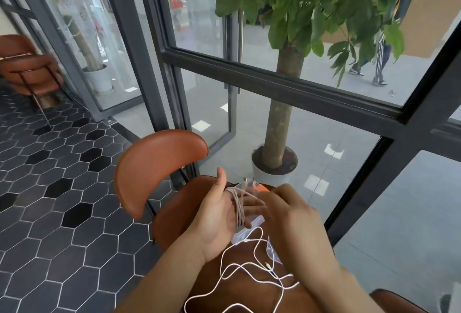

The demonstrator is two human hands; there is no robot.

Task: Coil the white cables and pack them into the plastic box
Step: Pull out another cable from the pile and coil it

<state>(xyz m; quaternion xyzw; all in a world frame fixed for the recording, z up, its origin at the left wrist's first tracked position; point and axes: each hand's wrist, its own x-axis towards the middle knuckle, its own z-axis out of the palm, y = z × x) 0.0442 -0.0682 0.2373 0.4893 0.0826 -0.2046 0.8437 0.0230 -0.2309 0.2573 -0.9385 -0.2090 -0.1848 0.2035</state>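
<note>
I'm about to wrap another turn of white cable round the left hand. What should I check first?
1. Coil seated on the left hand: ok, several turns lie round the straight fingers and the thumb is clear.
2. Right hand grip on the strand: cannot tell, it is blurred and its fingers hide the cable.
3. Loose cable free to feed: not ok, it lies in crossing loops on the table and may snag.
4. Plug end in sight: ok, it is on the table under the right wrist.
5. Plastic box within reach: ok, it is under the hands. Whether it is open: cannot tell.
</note>
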